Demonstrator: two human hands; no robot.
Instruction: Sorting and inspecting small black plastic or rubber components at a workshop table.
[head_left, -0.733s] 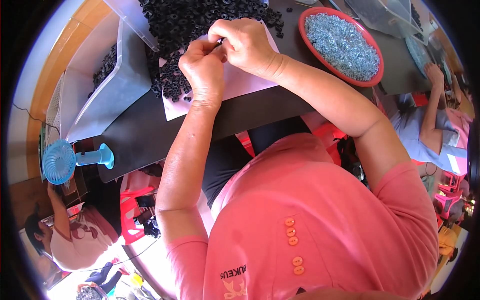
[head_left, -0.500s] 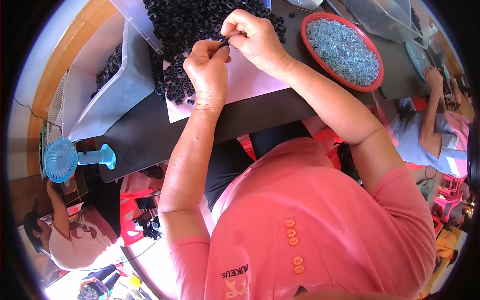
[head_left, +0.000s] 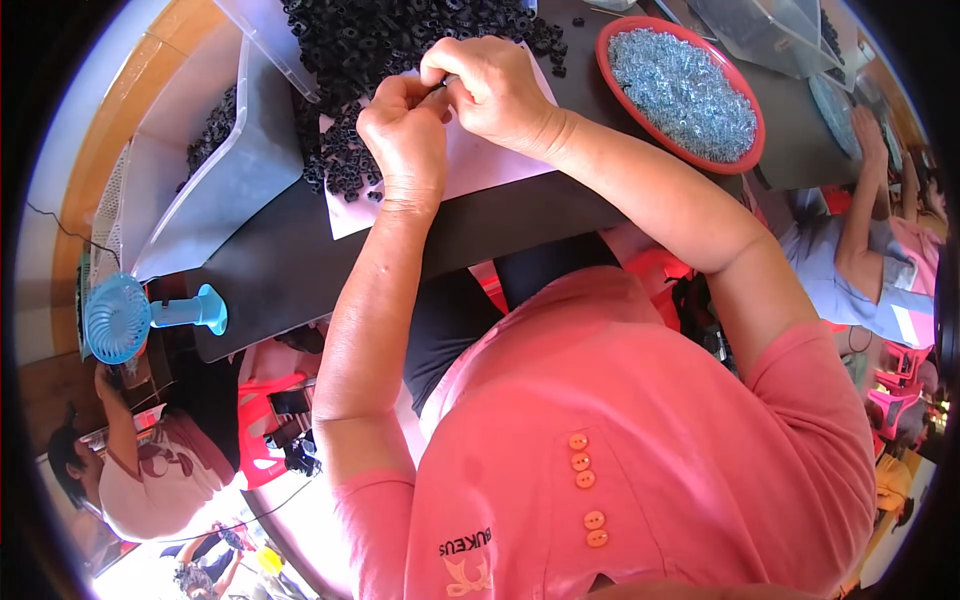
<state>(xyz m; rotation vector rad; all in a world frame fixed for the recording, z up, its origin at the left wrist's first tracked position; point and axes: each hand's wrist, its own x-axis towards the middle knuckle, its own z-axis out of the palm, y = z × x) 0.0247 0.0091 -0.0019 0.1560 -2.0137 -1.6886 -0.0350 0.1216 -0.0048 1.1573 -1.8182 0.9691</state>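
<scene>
My left hand and my right hand meet fingertip to fingertip over the pale sheet. Between them a small black plastic part is pinched, mostly covered by fingers. Both hands are closed on it. Right behind them spreads a big heap of similar black plastic parts, and more of these lie loose beside my left wrist. To the right of my right hand, a red oval dish holds many small clear, bluish pieces.
A translucent bin with black parts stands at the left, near a blue fan at the dark table's edge. Another clear bin is at far right. Other people sit at left and right; one person's hand reaches toward a blue dish.
My right hand has come left and slightly nearer, rolling in against my left fingers. The black part is now more hidden. My left hand has barely shifted.
</scene>
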